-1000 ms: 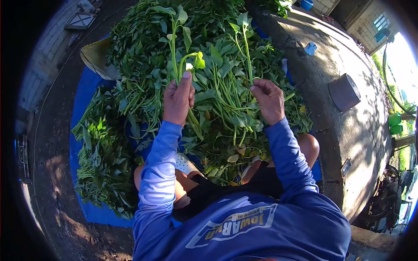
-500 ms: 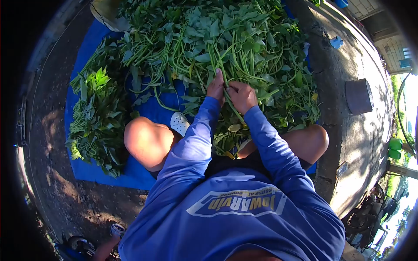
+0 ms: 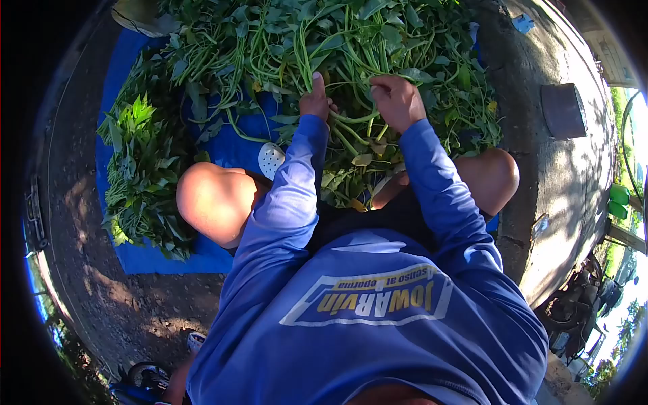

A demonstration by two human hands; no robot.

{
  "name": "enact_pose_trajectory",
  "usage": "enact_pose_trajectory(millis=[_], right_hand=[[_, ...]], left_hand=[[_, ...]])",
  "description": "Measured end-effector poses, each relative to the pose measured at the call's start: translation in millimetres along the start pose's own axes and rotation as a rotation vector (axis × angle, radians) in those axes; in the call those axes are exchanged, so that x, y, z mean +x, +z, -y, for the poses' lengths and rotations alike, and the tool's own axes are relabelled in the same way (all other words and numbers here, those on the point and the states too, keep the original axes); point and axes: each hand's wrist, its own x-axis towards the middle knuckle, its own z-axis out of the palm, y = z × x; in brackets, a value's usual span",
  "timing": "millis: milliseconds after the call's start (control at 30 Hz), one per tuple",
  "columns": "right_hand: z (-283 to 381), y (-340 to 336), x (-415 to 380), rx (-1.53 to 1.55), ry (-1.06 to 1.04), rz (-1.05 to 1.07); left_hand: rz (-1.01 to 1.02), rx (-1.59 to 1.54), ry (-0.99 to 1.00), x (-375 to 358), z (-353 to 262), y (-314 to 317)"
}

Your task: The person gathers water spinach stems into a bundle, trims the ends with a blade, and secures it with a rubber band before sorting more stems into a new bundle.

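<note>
A large heap of leafy greens with long green stems (image 3: 256, 47), much like water spinach, lies in front of me. My left hand (image 3: 314, 101) is closed around a few of these stems, its thumb pointing up along them. To its right, my right hand (image 3: 399, 102) is closed at the heap, fingers pinched on a stem at the near side. Thick cut-looking stems (image 3: 347, 138) and a few yellowed leaves lie below and between my hands. Separate on the left is a neat pile of greens (image 3: 145, 175), leaves toward me and upward.
A blue tarp (image 3: 202, 260) lies under the greens. My bent knees frame the near side, with a white perforated clog (image 3: 271, 160) by the left one. At right runs a concrete ledge (image 3: 530, 169) bearing a dark round container (image 3: 563, 111). A pale sack (image 3: 142, 17) sits at top left.
My hands, close together on one stem before, have moved apart and farther forward into the heap. My right hand has shifted right and up. The camera view has also shifted.
</note>
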Motion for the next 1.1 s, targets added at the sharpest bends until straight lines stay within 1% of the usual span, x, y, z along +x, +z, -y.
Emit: enact_pose_trajectory(millis=[33,100,133,233,300,333,400,433,533,633,700,733,767,867,900,933,967,1000,1033,1067,1100], right_hand=[[-6,-19,6,-0.056,0.007,0.038],[-42,-20,-2,-0.234,-0.264,0.111],[-48,-23,-5,-0.329,-0.403,0.145],[-46,-26,-19,-0.591,-0.248,0.336],[-42,-33,-27,-0.498,-0.150,0.445],[-38,-36,-31,-0.449,-0.101,0.497],[-27,-39,-44,-0.215,0.048,0.550],[-22,-40,-49,-0.097,0.124,0.570],[-21,-26,-60,-0.129,0.092,0.609],[-13,1,-70,-0.193,0.227,0.715],[-1,22,-88,-0.581,0.159,0.973],[-13,42,-105,-0.561,0.094,1.108],[-23,59,-118,-0.540,0.025,1.244],[12,6,-108,-0.032,0.014,1.134],[21,-3,-96,0.165,-0.037,0.968],[53,-29,-79,0.195,0.048,0.792],[53,-25,-64,0.187,0.057,0.527],[66,-29,-48,0.127,0.097,0.289],[49,-14,-31,0.092,-0.073,0.092],[29,3,-12,-0.051,-0.126,0.032],[17,17,-1,-0.071,-0.102,0.072]], left_hand=[[0.007,-0.011,0.033,-2,-7,2],[0.021,-0.057,0.053,-3,-5,3],[0.026,-0.101,0.048,2,-3,4],[0.035,-0.216,0.009,7,3,8],[0.005,-0.266,-0.041,7,1,10],[0.033,-0.300,-0.089,4,-2,7],[0.100,-0.362,-0.183,0,-10,4],[0.074,-0.330,-0.162,-2,-12,6],[0.013,-0.230,-0.087,-8,-11,15],[-0.021,-0.162,-0.049,-15,-11,26],[-0.053,-0.178,-0.013,-13,-16,30],[-0.071,-0.185,0.004,-12,-18,29],[-0.028,-0.142,-0.024,-10,-22,24],[0.063,-0.086,-0.073,2,-37,5],[0.086,-0.066,-0.100,-3,-31,-4],[0.123,-0.047,-0.113,-3,-31,-4],[0.172,-0.031,-0.113,2,-35,2],[0.155,-0.022,-0.103,-1,-31,5],[0.212,-0.051,-0.129,-2,-27,4],[0.267,-0.081,-0.155,-2,-23,1],[0.320,-0.113,-0.177,-1,-21,-1]])
